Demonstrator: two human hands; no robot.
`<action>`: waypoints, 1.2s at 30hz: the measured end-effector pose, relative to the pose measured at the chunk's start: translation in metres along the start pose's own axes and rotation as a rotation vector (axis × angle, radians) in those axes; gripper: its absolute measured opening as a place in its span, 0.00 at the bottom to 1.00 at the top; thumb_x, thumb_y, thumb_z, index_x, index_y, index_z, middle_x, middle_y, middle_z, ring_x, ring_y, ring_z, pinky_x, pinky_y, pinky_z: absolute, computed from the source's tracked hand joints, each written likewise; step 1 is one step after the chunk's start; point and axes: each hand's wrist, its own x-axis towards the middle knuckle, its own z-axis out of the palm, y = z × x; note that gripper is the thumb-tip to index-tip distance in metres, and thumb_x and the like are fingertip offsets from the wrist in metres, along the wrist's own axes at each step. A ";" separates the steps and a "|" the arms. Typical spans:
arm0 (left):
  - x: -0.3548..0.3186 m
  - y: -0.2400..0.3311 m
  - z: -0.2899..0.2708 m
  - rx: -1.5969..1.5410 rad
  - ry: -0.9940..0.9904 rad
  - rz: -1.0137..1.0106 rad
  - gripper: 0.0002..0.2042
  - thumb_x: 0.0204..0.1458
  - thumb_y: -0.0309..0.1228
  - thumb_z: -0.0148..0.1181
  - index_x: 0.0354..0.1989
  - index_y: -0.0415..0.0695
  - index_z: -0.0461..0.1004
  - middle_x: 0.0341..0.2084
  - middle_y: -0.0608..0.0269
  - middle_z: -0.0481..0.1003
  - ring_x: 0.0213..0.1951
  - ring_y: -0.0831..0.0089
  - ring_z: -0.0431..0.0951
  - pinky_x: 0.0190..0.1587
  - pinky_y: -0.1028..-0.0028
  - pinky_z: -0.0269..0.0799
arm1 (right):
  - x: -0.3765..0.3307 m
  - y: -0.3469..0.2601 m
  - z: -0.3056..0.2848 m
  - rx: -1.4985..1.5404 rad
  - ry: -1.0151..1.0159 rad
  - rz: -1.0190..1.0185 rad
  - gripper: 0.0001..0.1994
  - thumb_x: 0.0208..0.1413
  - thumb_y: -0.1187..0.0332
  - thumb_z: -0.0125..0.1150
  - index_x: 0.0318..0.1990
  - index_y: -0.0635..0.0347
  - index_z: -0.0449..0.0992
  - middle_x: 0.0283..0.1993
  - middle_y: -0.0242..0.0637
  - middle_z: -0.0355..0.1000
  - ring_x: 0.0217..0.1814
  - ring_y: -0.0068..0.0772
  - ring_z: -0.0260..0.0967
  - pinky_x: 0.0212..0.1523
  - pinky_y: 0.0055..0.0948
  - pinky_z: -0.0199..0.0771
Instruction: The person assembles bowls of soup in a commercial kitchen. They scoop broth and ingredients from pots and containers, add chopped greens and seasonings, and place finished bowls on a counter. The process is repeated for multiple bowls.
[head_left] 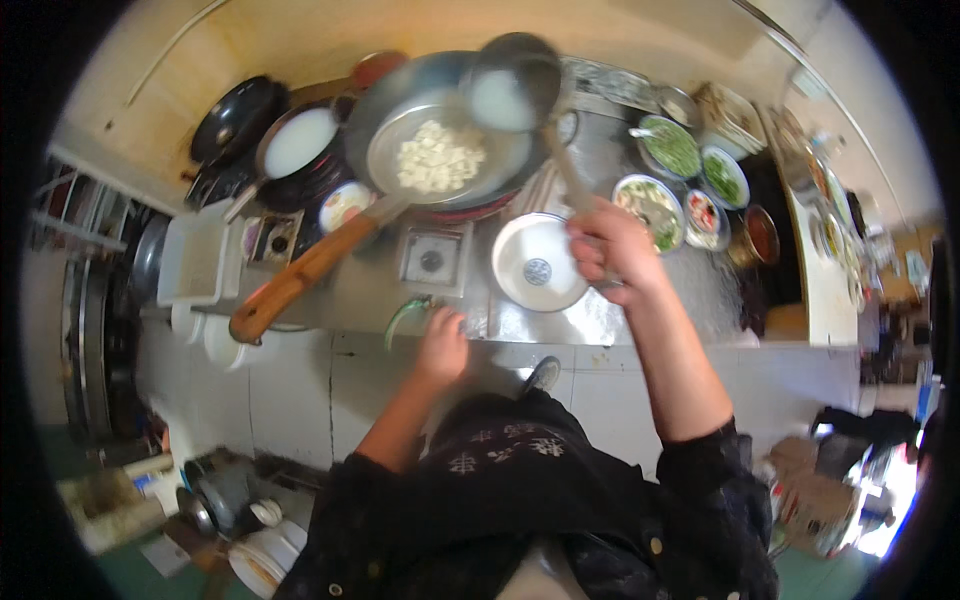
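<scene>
My right hand (pixel 612 250) grips the long handle of a metal ladle (pixel 512 85), whose bowl holds a whitish liquid and hangs over the far rim of the wok (pixel 400 105). White cubes (pixel 438 157) lie in liquid inside the wok. The wok's wooden handle (pixel 300 275) points toward the lower left. My left hand (pixel 442 340) rests low at the front edge of the steel stove counter (pixel 640 310), by a green knob (pixel 405 315), fingers curled; whether it grips the knob is unclear.
A round steel plate (pixel 538 262) sits by my right hand. Several bowls of chopped greens and sauces (pixel 672 148) stand at the right. A pot of white liquid (pixel 297 142) and a black pan (pixel 235 115) are at the left. A white tub (pixel 192 258) sits further left.
</scene>
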 end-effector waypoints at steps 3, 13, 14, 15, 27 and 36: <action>-0.023 -0.019 -0.030 -0.123 0.031 0.088 0.11 0.54 0.23 0.55 0.45 0.37 0.75 0.47 0.42 0.75 0.51 0.43 0.74 0.56 0.53 0.71 | 0.024 0.034 0.026 -0.355 0.178 -0.025 0.11 0.57 0.73 0.53 0.46 0.62 0.68 0.23 0.32 0.62 0.17 0.23 0.60 0.14 0.27 0.58; -0.034 0.007 -0.095 -0.135 -0.150 0.037 0.07 0.58 0.26 0.54 0.41 0.41 0.78 0.39 0.52 0.79 0.42 0.53 0.80 0.47 0.61 0.76 | 0.037 0.102 0.065 -1.180 0.408 -0.397 0.20 0.59 0.60 0.61 0.53 0.63 0.72 0.46 0.57 0.73 0.49 0.60 0.74 0.51 0.51 0.74; -0.030 0.014 -0.095 -0.153 -0.153 0.050 0.07 0.59 0.26 0.54 0.41 0.41 0.78 0.38 0.53 0.80 0.41 0.54 0.81 0.46 0.62 0.76 | 0.033 0.106 0.061 -1.222 0.400 -0.453 0.20 0.59 0.60 0.62 0.54 0.62 0.72 0.47 0.56 0.72 0.50 0.59 0.73 0.51 0.50 0.74; -0.025 0.021 -0.093 -0.157 -0.176 0.066 0.07 0.59 0.26 0.54 0.41 0.41 0.78 0.38 0.53 0.80 0.41 0.54 0.81 0.46 0.62 0.77 | 0.031 0.109 0.053 -1.260 0.393 -0.534 0.20 0.58 0.60 0.63 0.54 0.61 0.72 0.48 0.55 0.71 0.50 0.58 0.72 0.51 0.49 0.74; 0.052 0.151 -0.037 -0.243 -0.395 0.415 0.07 0.55 0.20 0.61 0.42 0.39 0.78 0.37 0.51 0.80 0.42 0.55 0.81 0.45 0.64 0.77 | 0.003 0.115 -0.307 -0.237 0.826 -0.010 0.35 0.58 0.52 0.69 0.65 0.64 0.62 0.54 0.52 0.74 0.51 0.47 0.76 0.45 0.41 0.80; 0.248 0.274 0.109 -0.011 -0.347 0.411 0.20 0.49 0.13 0.50 0.51 0.40 0.75 0.42 0.50 0.77 0.45 0.50 0.75 0.51 0.59 0.70 | 0.073 0.107 -0.381 0.641 0.068 -0.150 0.31 0.65 0.61 0.61 0.72 0.51 0.56 0.68 0.41 0.66 0.69 0.44 0.65 0.69 0.52 0.66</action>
